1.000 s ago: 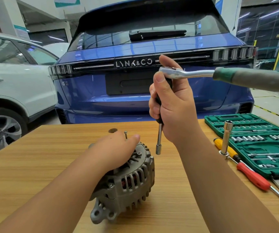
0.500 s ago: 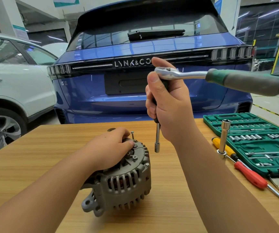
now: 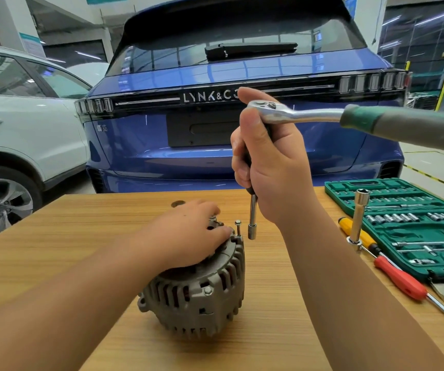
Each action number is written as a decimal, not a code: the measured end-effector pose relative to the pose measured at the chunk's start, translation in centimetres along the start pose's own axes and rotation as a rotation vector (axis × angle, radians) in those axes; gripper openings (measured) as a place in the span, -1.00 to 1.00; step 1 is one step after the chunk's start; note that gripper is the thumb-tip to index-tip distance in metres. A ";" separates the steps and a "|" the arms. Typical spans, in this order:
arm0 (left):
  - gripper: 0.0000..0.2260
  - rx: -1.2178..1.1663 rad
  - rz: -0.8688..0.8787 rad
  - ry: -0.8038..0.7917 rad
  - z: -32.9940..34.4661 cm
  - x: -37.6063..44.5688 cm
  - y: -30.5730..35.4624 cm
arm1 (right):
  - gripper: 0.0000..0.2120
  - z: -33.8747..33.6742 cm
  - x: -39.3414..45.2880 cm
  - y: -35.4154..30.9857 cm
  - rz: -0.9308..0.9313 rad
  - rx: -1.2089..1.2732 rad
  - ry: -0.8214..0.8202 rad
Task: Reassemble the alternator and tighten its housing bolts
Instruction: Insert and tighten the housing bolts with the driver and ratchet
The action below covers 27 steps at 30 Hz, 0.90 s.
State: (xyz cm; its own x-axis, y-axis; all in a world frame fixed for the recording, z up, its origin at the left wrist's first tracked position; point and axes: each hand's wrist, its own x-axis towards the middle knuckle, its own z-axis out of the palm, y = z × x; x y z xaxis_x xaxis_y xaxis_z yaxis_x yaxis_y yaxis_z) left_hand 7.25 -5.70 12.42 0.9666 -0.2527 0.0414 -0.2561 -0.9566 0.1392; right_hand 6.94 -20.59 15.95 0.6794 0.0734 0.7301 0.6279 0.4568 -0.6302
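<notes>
Grey cast metal, ribbed with slotted vents, forms the rounded alternator [image 3: 198, 295], which sits on a wood-grain table [image 3: 54, 236] near its middle; the left hand [image 3: 188, 236] lies spread over its top, fingers relaxed and pressing down rather than curled; 1 slim housing bolt [image 3: 238, 228] stands upright from the rim, just beside the fingertips; the right hand [image 3: 271, 167] is wrapped tightly round the black extension of a chrome ratchet [image 3: 295, 115], whose green and grey rubbery handle juts to the right; a small cylindrical socket [image 3: 252, 231] at the extension's lower end hangs just right of the bolt head, apart from it; farther right lie a green moulded socket case [image 3: 416, 223], a red-handled screwdriver [image 3: 400, 281], a yellow-handled screwdriver [image 3: 354, 232] and 1 tall polished socket [image 3: 358, 218] standing upright
</notes>
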 end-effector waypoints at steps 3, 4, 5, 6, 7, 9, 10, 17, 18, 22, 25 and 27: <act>-0.55 -0.003 -0.075 0.036 1.4 0.4 0.6 | -0.77 0.0 -0.1 0.1 -0.008 0.008 0.022; -0.55 0.021 -0.077 0.076 1.5 0.2 0.6 | -0.71 0.1 -0.1 0.1 -0.007 0.001 0.031; -0.54 0.046 -0.073 0.098 1.5 0.2 0.5 | -0.65 0.1 -0.1 0.1 -0.006 -0.011 0.042; -0.54 0.059 -0.058 0.100 1.5 0.1 0.3 | -0.63 0.1 -0.2 0.1 -0.004 -0.029 0.055; -0.53 0.064 -0.029 0.086 1.4 0.1 0.0 | -0.65 0.2 -0.2 0.0 -0.001 -0.045 0.069; -0.50 0.066 0.043 0.051 1.1 0.1 -0.6 | -0.71 0.5 0.1 0.0 0.024 -0.049 0.091; -0.47 0.057 0.071 0.039 1.0 0.2 -1.0 | -0.72 0.8 0.3 -0.1 0.043 -0.038 0.094; -0.30 0.002 0.154 0.007 1.0 0.4 -2.1 | -0.68 1.9 1.1 -0.7 0.115 -0.063 0.119; -0.30 -0.002 0.160 0.008 1.1 0.4 -2.1 | -0.68 2.0 1.3 -0.8 0.115 -0.069 0.126; -0.32 -0.007 0.173 0.054 1.4 0.3 -2.1 | -0.65 2.1 2.0 -1.3 0.093 -0.070 0.130; -0.30 -0.018 0.187 0.064 1.4 0.3 -2.1 | -0.64 2.3 2.2 -1.0 0.117 -0.092 0.126; -0.29 -0.017 0.191 0.060 1.4 0.4 -2.2 | -0.61 2.3 2.2 -0.6 0.162 -0.100 0.134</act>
State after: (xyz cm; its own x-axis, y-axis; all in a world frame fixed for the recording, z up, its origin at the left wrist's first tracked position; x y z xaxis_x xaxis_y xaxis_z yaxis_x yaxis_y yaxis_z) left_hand 8.25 -3.89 10.78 0.8985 -0.4199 0.1277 -0.4355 -0.8893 0.1399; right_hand 7.18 -18.64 18.48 0.8142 0.0175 0.5803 0.5367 0.3583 -0.7639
